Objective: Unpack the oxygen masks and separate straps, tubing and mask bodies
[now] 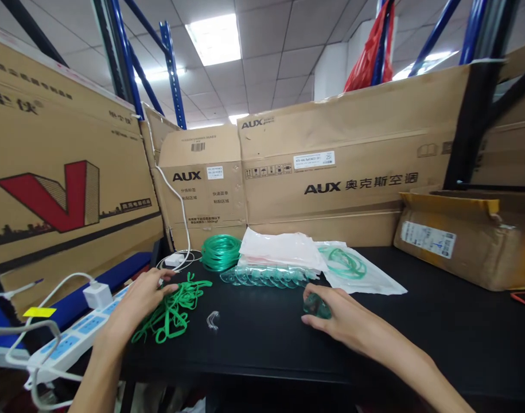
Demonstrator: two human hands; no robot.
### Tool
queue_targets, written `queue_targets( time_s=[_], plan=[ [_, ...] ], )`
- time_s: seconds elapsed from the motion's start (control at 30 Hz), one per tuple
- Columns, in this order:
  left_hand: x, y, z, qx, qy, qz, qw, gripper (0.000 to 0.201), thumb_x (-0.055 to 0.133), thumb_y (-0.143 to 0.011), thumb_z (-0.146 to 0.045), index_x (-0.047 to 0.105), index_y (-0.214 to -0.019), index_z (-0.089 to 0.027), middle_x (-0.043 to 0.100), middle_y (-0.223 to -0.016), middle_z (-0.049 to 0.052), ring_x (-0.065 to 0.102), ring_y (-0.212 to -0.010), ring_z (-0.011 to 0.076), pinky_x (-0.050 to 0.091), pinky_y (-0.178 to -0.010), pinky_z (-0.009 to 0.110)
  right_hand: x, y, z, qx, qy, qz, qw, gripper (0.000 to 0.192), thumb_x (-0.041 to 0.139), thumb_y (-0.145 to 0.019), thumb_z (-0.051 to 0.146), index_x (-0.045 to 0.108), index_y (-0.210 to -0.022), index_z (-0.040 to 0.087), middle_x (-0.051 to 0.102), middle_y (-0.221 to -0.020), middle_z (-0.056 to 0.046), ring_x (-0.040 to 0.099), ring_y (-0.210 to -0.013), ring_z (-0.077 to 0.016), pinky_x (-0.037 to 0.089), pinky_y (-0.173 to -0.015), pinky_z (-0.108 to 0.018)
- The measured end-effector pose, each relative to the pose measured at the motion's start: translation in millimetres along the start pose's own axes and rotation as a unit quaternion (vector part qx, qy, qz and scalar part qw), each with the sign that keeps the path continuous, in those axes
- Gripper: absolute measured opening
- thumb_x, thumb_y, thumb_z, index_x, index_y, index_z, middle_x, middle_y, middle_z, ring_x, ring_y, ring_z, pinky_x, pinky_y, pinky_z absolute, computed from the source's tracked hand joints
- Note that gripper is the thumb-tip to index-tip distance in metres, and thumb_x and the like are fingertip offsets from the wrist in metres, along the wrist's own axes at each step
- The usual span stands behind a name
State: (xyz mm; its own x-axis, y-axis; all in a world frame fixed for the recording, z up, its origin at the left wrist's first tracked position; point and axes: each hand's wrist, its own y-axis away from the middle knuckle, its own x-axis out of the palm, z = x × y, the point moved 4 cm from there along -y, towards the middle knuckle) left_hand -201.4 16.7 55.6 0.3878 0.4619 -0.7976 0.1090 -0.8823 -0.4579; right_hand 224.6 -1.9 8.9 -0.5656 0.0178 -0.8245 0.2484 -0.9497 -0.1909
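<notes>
- Hands sit nearest, both low on the black tabletop. The right hand lies palm down, fingers curled loosely round a clear green-tinted mask, pinning it against the surface rather than lifting it.
- Left hand rests flat and mostly open on the edge of a heap of green straps; its fingers spread over the strands, and I cannot tell whether any strand is pinched.
- Clips, small and wiry, lie loose between the two hands, apart from both.
- Power strip runs along the left edge with a white charger plugged in, its cable trailing up the cardboard.
- Row of masks lies overlapped just beyond the right hand, likely laid out so each can be drawn off singly.
- Stack of flat plastic bags lies on that row's far side; one bag to the right holds coiled green tubing.
- Tubing coil sits bare beside the stack.
- Open carton stands at the right; its contents are hidden.
- AUX boxes wall off the back.
</notes>
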Motion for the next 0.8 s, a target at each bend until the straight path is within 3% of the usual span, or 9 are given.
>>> queue_targets(
  time_s=[0.07, 0.13, 0.2, 0.3, 0.4, 0.53, 0.7, 0.8],
  plan=[
    [0.9, 2, -10, 0.007, -0.003, -0.007, 1.0, 0.04, 0.062, -0.078, -0.047, 0.073, -0.106, -0.021, 0.073, -0.108, 0.011, 0.063, -0.106, 0.036, 0.046, -0.092, 0.042, 2, 2, 5, 0.009, -0.009, 0.019, 1.0, 0.041, 0.066, -0.084, 0.052, 0.063, -0.118, 0.031, 0.066, -0.116, -0.006, 0.063, -0.107, -0.0284, 0.049, -0.094, -0.04],
    [5.3, 6, -40, 0.034, 0.018, 0.01, 0.999, 0.044, 0.055, -0.087, -0.053, 0.071, -0.115, -0.023, 0.071, -0.12, 0.008, 0.062, -0.112, 0.0319, 0.045, -0.096, 0.039, 4, 1, 13, 0.013, -0.019, 0.022, 1.0, 0.043, 0.067, -0.083, 0.055, 0.063, -0.118, 0.031, 0.066, -0.118, -0.006, 0.061, -0.112, -0.0286, 0.047, -0.096, -0.039],
    [16.2, 14, -84, 0.08, 0.065, 0.063, 0.993, 0.04, 0.049, -0.094, -0.058, 0.073, -0.11, -0.031, 0.073, -0.116, -0.002, 0.066, -0.104, 0.023, 0.048, -0.089, 0.029, 6, -1, 22, 0.007, -0.024, 0.008, 1.0, 0.043, 0.07, -0.081, 0.056, 0.063, -0.115, 0.03, 0.066, -0.117, -0.005, 0.059, -0.115, -0.0296, 0.046, -0.096, -0.039],
    [43.6, 37, -155, 0.167, 0.206, 0.189, 0.945, 0.035, 0.054, -0.096, -0.054, 0.076, -0.104, -0.028, 0.076, -0.109, -0.003, 0.067, -0.098, 0.0205, 0.047, -0.083, 0.025, 13, -5, 34, -0.021, -0.033, -0.023, 0.999, 0.044, 0.076, -0.077, 0.051, 0.064, -0.111, 0.026, 0.067, -0.113, -0.006, 0.06, -0.111, -0.0307, 0.047, -0.093, -0.04],
    [71.3, 56, -199, 0.224, 0.256, 0.235, 0.911, 0.03, 0.059, -0.095, -0.049, 0.078, -0.099, -0.026, 0.077, -0.095, -0.003, 0.067, -0.082, 0.0174, 0.045, -0.073, 0.024, 21, -7, 41, -0.047, -0.047, -0.025, 0.998, 0.035, 0.075, -0.08, 0.04, 0.065, -0.109, 0.024, 0.067, -0.11, -0.007, 0.061, -0.109, -0.03, 0.048, -0.09, -0.038],
    [90.6, 59, -207, 0.249, 0.273, 0.214, 0.904, 0.028, 0.058, -0.097, -0.04, 0.077, -0.088, -0.021, 0.074, -0.08, -0.002, 0.063, -0.075, 0.0168, 0.042, -0.07, 0.025, 22, -5, 47, -0.068, -0.071, -0.018, 0.995, 0.033, 0.072, -0.083, 0.034, 0.068, -0.114, 0.025, 0.069, -0.112, -0.007, 0.063, -0.108, -0.0279, 0.049, -0.09, -0.038],
    [84.9, 44, -192, 0.238, 0.357, 0.212, 0.878, 0.025, 0.058, -0.098, -0.037, 0.076, -0.097, -0.02, 0.074, -0.098, 0.0, 0.065, -0.093, 0.02, 0.044, -0.084, 0.026, 10, -9, 43, -0.056, -0.213, -0.014, 0.975, 0.056, 0.064, -0.09, 0.052, 0.06, -0.137, 0.022, 0.07, -0.124, -0.01, 0.068, -0.082, -0.0218, 0.057, -0.078, -0.04],
    [84.8, 41, -187, 0.22, 0.388, 0.244, 0.861, 0.027, 0.061, -0.096, -0.041, 0.076, -0.098, -0.019, 0.073, -0.097, 0.001, 0.064, -0.093, 0.0209, 0.046, -0.082, 0.027, 10, -14, 42, -0.065, -0.298, 0.008, 0.952, 0.052, 0.055, -0.094, 0.053, 0.063, -0.134, 0.02, 0.069, -0.126, -0.012, 0.07, -0.089, -0.0229, 0.061, -0.073, -0.038]
  ],
)
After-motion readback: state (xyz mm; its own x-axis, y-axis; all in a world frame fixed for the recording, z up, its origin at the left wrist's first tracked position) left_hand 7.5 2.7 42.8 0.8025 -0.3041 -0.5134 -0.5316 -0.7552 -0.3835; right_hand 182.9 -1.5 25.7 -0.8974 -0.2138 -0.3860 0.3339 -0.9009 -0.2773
